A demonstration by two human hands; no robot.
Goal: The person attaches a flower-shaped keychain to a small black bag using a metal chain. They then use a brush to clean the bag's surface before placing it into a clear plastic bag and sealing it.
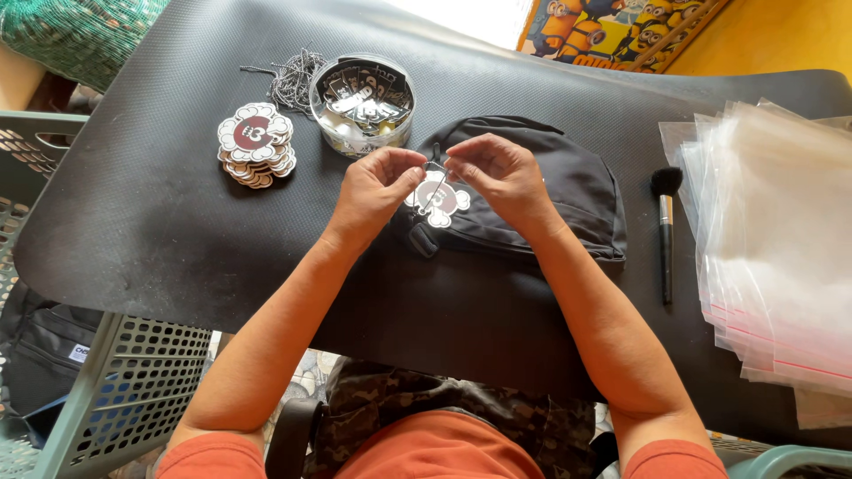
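My left hand (pixel 377 186) and my right hand (pixel 497 173) meet over a small black bag (pixel 572 191) lying on the black mat (pixel 160 213). Between the fingertips of both hands I pinch a thin metal chain or ring at the top of a flower-shaped white charm with a dark red middle (pixel 437 200). The charm hangs just below my fingers, over the bag's front. Part of the charm's top is hidden by my fingers.
A stack of the same flower-shaped charms (pixel 256 144) lies at the left, with a pile of ball chains (pixel 293 78) behind it. A round clear tub of small pieces (pixel 362 102) stands beside them. A black makeup brush (pixel 666 226) and stacked clear zip bags (pixel 777 248) lie at the right. Grey plastic crates (pixel 133 372) stand at the lower left.
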